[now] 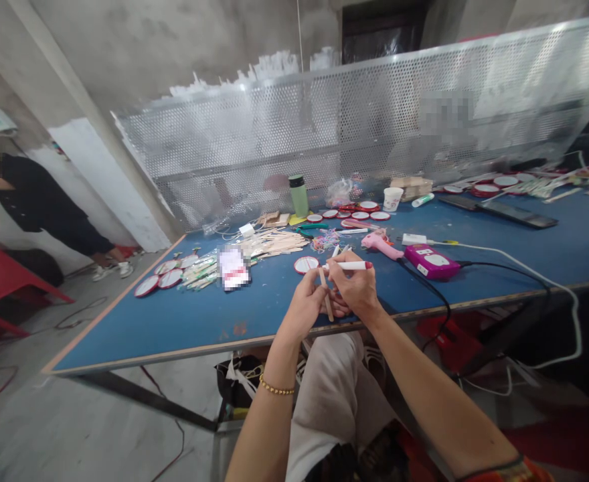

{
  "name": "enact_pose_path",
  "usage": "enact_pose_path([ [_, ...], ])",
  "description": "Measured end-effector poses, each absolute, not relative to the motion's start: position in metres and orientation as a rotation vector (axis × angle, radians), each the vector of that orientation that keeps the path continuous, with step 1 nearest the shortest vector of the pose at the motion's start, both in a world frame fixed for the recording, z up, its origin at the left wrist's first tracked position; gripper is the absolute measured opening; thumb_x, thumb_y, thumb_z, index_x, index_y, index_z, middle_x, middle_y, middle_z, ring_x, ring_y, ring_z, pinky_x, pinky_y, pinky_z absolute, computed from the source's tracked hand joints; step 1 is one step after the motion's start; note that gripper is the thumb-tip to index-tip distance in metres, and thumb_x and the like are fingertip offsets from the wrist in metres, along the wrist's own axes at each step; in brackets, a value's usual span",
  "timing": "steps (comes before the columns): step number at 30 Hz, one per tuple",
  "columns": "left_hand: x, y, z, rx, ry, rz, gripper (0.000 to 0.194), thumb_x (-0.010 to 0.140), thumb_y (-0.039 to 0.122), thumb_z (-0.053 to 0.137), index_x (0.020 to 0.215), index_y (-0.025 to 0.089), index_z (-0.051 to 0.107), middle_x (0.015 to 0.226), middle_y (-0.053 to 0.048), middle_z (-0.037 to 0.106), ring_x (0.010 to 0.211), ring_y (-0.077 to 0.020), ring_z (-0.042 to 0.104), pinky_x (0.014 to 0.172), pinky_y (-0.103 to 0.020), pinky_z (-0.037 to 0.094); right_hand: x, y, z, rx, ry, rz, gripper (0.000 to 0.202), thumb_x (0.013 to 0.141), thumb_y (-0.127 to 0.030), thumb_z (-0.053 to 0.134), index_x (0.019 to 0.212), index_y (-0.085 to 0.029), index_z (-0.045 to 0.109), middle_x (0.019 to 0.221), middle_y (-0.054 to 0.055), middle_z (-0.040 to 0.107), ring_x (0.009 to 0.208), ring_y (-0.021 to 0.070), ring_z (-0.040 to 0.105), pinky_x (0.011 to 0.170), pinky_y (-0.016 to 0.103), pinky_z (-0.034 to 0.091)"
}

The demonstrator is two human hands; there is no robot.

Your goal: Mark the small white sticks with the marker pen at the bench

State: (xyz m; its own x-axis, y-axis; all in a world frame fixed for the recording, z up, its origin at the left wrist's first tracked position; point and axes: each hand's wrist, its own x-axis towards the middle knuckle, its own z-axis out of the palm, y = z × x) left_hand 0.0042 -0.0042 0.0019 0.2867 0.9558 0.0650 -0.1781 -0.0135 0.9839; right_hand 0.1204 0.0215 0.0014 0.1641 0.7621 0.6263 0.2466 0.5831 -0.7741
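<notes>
Near the front edge of the blue table point(184, 331), my left hand point(305, 301) is closed on a flat wooden stick point(328, 304), which points down toward me. Close beside it on the right, my right hand point(355, 284) grips a white marker pen with a red end point(352, 266). The pen's other end is at the top of the stick; whether they touch I cannot tell. Just behind my left hand lies a round white disc with a red rim point(305, 265). A pink glue gun point(382, 246) rests to the right of my hands.
Several wooden sticks point(282, 242) and a blurred phone-like item point(233, 269) lie to the left. A green bottle point(298, 196) and paper cup point(393, 199) stand behind. Right of the glue gun is a purple box point(432, 261) with cables. A person point(38, 201) stands far left.
</notes>
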Motion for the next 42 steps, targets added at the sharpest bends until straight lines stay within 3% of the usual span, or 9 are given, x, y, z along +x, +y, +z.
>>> enact_pose_path([
  [9, 0.0045, -0.0039, 0.0012, 1.244, 0.837, 1.096, 0.033, 0.078, 0.024, 0.056, 0.109, 0.020, 0.045, 0.061, 0.003, 0.065, 0.050, -0.0185, 0.068, 0.047, -0.027, 0.055, 0.1204, 0.0222, 0.0009, -0.919, -1.395, 0.457, 0.018, 0.083, -0.033, 0.056, 0.072, -0.019, 0.060, 0.053, -0.003, 0.058, 0.043, 0.0108, 0.053, 0.045, 0.021, 0.043],
  [19, 0.0043, -0.0039, 0.0018, 1.238, 0.847, 1.086, 0.036, 0.077, 0.027, 0.058, 0.111, 0.019, 0.045, 0.061, 0.003, 0.065, 0.051, -0.0193, 0.068, 0.052, -0.032, 0.057, 0.1203, 0.0233, -0.0002, -0.906, -1.400, 0.449, 0.019, 0.084, -0.033, 0.056, 0.073, -0.019, 0.060, 0.053, -0.003, 0.058, 0.044, 0.0108, 0.053, 0.044, 0.021, 0.043],
  [42, 0.0040, -0.0042, 0.0018, 1.224, 0.839, 1.086, 0.037, 0.077, 0.026, 0.059, 0.111, 0.019, 0.046, 0.058, 0.002, 0.065, 0.051, -0.0195, 0.068, 0.049, -0.029, 0.056, 0.1208, 0.0238, -0.0002, -0.905, -1.405, 0.402, 0.018, 0.084, -0.032, 0.056, 0.072, -0.019, 0.060, 0.054, -0.002, 0.059, 0.044, 0.0113, 0.053, 0.044, 0.022, 0.044],
])
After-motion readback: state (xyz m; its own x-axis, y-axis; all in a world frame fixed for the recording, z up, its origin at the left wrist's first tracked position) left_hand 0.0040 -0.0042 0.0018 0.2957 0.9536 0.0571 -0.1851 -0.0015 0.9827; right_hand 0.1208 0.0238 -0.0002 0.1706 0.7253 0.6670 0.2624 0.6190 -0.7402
